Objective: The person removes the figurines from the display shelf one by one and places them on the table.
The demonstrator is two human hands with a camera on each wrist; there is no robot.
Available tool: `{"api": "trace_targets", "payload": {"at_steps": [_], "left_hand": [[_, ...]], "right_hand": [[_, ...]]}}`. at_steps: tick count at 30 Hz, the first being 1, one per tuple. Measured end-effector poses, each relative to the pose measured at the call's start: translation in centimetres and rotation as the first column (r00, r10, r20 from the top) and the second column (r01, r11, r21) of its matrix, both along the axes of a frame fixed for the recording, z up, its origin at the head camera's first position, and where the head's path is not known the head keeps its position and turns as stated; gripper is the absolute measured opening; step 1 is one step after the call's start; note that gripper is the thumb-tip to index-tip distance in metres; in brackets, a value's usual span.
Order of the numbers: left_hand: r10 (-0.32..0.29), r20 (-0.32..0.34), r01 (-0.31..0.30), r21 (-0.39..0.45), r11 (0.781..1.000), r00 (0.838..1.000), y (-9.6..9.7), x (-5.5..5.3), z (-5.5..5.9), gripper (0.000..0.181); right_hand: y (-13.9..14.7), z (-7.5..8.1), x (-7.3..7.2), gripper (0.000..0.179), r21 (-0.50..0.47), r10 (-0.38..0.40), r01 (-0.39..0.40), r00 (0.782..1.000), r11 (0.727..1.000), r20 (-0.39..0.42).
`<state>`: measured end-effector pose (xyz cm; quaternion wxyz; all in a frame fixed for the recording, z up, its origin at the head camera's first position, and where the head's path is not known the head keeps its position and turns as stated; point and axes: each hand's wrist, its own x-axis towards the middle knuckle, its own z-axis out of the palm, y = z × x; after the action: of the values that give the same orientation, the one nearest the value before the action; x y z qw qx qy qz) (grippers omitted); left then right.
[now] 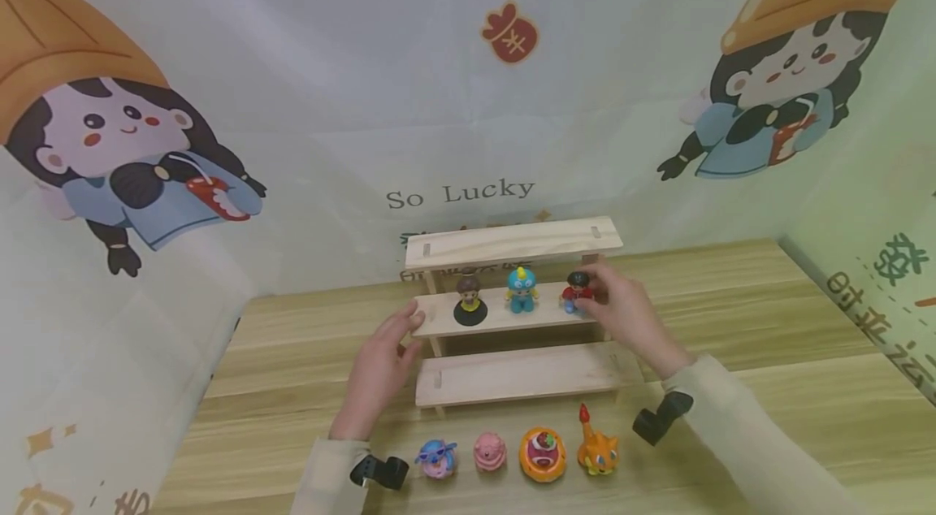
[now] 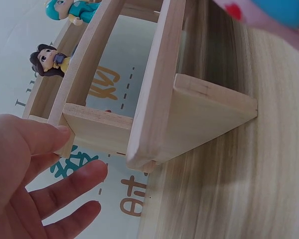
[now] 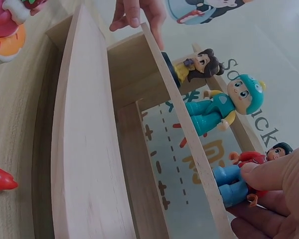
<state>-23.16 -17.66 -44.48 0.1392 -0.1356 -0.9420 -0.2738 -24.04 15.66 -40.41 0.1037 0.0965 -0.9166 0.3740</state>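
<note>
A three-tier wooden display shelf (image 1: 512, 378) stands on the table. My right hand (image 1: 623, 308) pinches a toy figure (image 3: 232, 185) with black hair, red top and blue trousers at the right end of the middle tier, its feet at the board's edge. Left of it stand a figure in a teal hood (image 1: 522, 292) and a brown-haired figure (image 1: 470, 297) in yellow on a black base. With thumb and index finger my left hand (image 2: 37, 172) grips the left end of the middle tier; its other fingers extend off the wood.
In front of the shelf sit a blue figure with sunglasses (image 1: 437, 459), a pink round figure (image 1: 490, 452), an orange round toy with a strawberry (image 1: 543, 455) and an orange dragon-like figure (image 1: 598, 450). Behind the shelf hangs a printed cloth (image 1: 329, 133).
</note>
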Motion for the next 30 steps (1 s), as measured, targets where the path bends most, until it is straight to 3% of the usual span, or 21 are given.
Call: {"api": "trace_targets", "payload": {"at_steps": [14, 30], "left_hand": [[0.005, 0.02, -0.005, -0.002, 1.0, 1.0, 0.1, 0.2, 0.2, 0.043], [0.007, 0.024, -0.007, 0.002, 1.0, 1.0, 0.0, 0.1, 0.0, 0.043]], "right_hand": [[0.0, 0.3, 2.3, 0.037, -0.104, 0.041, -0.043, 0.999, 0.994, -0.022], [-0.2, 0.7, 6.6, 0.037, -0.049, 0.071, -0.073, 0.996, 0.996, -0.045]]}}
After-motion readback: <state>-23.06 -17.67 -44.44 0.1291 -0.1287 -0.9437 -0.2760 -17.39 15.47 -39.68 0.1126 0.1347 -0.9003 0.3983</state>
